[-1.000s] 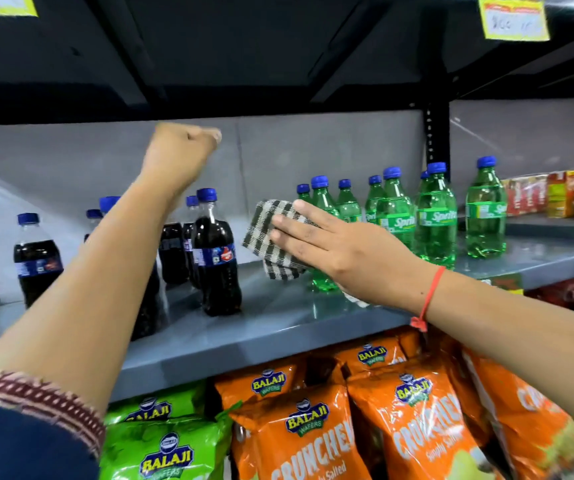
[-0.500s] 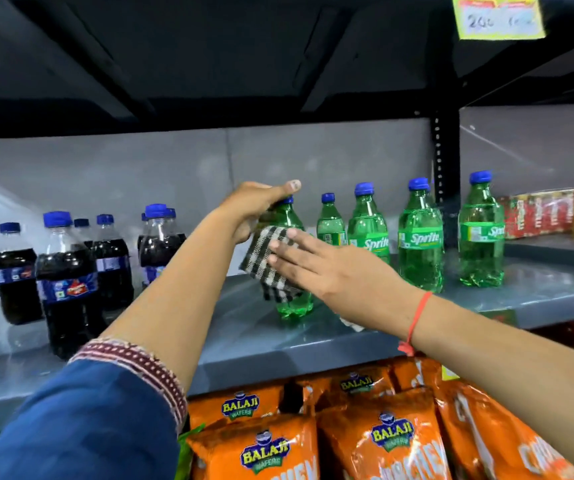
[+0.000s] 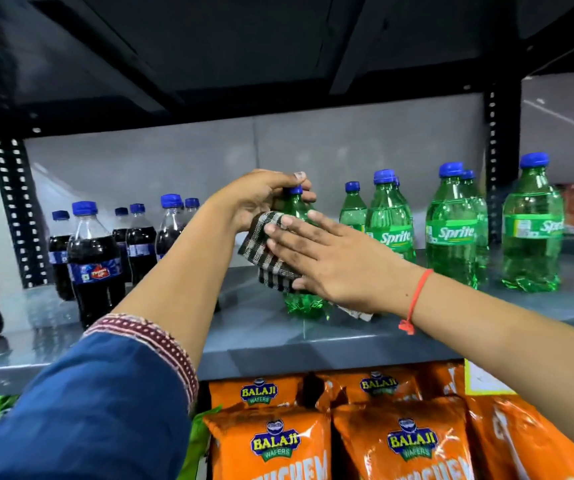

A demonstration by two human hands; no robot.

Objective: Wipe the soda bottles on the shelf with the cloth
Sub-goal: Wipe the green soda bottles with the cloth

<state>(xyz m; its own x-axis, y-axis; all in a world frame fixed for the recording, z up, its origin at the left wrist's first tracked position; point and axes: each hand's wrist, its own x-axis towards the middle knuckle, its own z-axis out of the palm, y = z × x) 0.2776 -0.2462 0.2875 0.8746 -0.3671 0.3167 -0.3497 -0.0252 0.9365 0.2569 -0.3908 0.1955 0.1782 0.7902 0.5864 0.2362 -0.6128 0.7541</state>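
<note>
Item: one green Sprite bottle [image 3: 304, 303], upright on the grey shelf [image 3: 261, 337] near its front edge, at centre of view. Our left hand [image 3: 261, 199] was curled shut round its neck just under the blue cap. Our right hand [image 3: 327, 261] lay flat, fingers spread, pressing the checked cloth [image 3: 266, 254] against the bottle's side.

Risk, as we judged it: a sideways push from the cloth could tip the bottle or slide it off the front edge if the neck grip slackened; a wide sweep toward 3 o'clock could knock the neighbouring Sprite bottles [image 3: 451, 233].

Count: seven green bottles visible including the held one, two of them largely hidden behind others. At 9 o'clock, roughly nine dark cola bottles [image 3: 95, 268], some overlapping, so uncertain. One cloth. Balaji wafer packets [image 3: 271, 445] below at 6 o'clock: four orange ones clearly seen.
</note>
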